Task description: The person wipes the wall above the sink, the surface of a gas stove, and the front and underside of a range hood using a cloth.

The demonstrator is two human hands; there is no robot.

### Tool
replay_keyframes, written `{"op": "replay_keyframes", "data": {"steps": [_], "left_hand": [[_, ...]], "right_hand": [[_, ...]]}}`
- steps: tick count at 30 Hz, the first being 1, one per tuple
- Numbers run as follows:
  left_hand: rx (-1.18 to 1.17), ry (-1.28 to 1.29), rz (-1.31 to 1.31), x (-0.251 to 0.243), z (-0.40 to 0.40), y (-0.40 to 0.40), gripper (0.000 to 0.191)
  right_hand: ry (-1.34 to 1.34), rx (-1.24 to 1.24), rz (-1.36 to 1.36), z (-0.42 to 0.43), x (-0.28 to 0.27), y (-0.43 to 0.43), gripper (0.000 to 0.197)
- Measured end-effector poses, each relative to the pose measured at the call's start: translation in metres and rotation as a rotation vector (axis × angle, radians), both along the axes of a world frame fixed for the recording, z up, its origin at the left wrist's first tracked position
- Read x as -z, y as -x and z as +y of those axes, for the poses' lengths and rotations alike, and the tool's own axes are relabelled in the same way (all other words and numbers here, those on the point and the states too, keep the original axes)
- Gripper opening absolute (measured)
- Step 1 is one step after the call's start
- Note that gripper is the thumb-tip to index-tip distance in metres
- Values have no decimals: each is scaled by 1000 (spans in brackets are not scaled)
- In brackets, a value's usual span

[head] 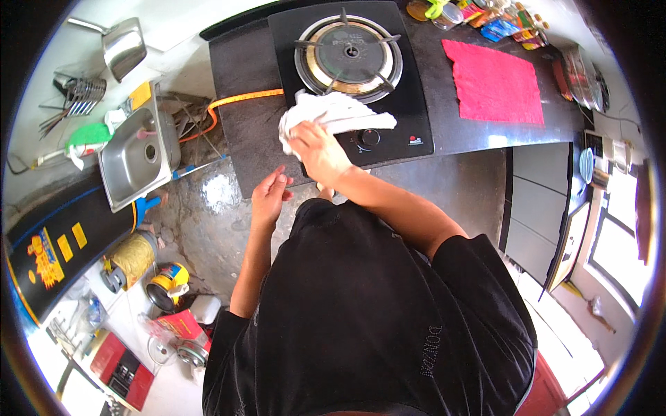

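My right hand (318, 152) presses a bunched white cloth (338, 113) onto the front left part of a black glass gas stove (393, 143). Its fingers lie on the cloth, which reaches the front of the round burner (349, 54) and partly covers the glass. A control knob (370, 137) is to the right of this hand. My left hand (271, 191) hovers near the front edge of the dark countertop (250, 140), its fingers slightly bent and holding nothing. A pink cloth (494, 83) lies spread out on the counter, right of the stove.
An orange gas hose (244, 96) runs from the stove's left side down past the counter. Further left are a steel sink (132, 161) and a wall-hung saucepan (124, 49). Jars and packets (499, 30) crowd the back right corner. A yellow bucket (169, 285) stands at lower left.
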State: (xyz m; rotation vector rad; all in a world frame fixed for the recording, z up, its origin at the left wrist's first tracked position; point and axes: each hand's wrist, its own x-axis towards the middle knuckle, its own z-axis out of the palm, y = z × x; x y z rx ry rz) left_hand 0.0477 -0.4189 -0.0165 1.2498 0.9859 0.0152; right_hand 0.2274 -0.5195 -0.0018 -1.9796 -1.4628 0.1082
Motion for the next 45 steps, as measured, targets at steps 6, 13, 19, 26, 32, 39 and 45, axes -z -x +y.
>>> {"op": "replay_keyframes", "data": {"steps": [6, 13, 19, 26, 32, 39, 45], "left_hand": [[129, -92, -5, -8, 13, 2, 43], [160, -159, 11, -17, 13, -7, 42], [106, -193, -33, -25, -9, -20, 39], [76, -208, -31, -30, -47, -16, 36], [83, -236, 11, -23, -80, -21, 34], [261, -182, -44, -27, -128, -52, 34], [492, -221, -82, -18, -174, -92, 30]], "right_hand": [[1, -71, -78, -117, -13, -1, 37], [80, 388, -196, -193, -16, -97, 34], [67, 124, -238, -125, -7, -105, 37], [141, -53, -174, -248, -13, -142, 31], [-16, 226, -174, -206, 7, -124, 30], [104, -20, 317, -277, 22, -67, 33], [-537, 642, 1738, -371, -9, -99, 24]]}}
